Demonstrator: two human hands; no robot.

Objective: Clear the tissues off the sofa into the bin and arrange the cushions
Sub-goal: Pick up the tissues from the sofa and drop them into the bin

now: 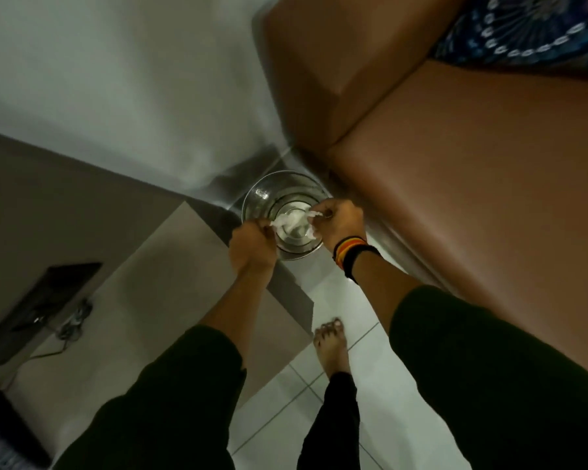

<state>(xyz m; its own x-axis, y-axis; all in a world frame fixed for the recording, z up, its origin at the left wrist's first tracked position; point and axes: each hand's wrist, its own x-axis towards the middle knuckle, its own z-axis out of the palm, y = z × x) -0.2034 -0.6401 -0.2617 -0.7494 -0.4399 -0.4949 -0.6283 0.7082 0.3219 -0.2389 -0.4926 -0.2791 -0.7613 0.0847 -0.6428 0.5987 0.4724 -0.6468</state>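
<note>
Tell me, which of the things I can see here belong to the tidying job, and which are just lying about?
Part of the job:
left hand and right hand, each holding tissue
white tissues over the bin
metal bin on the floor
brown sofa
patterned cushion

Just lying about:
dark screen
cables beside it

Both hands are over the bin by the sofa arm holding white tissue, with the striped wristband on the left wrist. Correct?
Not quite: the head view shows the striped wristband on the right wrist. Otherwise right: left hand and right hand hold white tissue over the bin.
</note>
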